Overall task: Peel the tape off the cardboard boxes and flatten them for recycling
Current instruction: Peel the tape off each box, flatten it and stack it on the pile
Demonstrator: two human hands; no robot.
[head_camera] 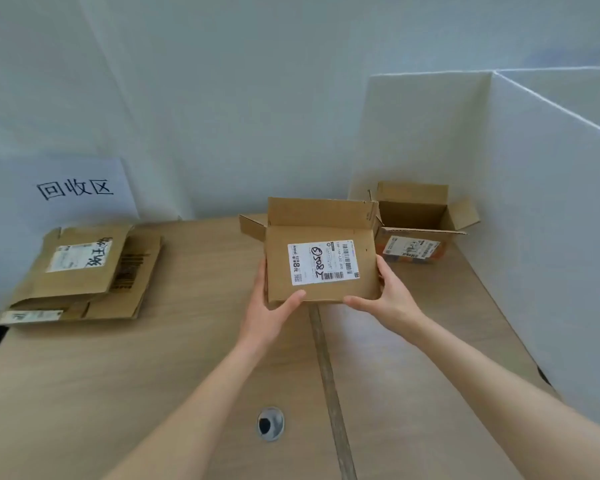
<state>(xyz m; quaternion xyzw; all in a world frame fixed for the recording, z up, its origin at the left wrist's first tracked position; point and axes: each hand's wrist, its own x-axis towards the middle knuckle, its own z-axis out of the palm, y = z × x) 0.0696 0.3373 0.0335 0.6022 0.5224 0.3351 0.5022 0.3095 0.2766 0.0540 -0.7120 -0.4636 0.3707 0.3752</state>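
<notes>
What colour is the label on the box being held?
White with black print and handwriting, on the held box's front label; head view shows it.

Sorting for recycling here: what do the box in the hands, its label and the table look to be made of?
Box: plain brown corrugated cardboard, matte; thick flap edges suggest it. Label: white printed paper, probably a sticker. Table: pale wood-grain surface, smooth; likely laminate, though I cannot tell. Both hands, left hand and right hand, have a grip on the box.

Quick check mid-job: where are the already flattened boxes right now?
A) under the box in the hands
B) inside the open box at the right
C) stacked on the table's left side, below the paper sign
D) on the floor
C: the flattened boxes lie stacked on the table at left, below the paper sign.
</notes>
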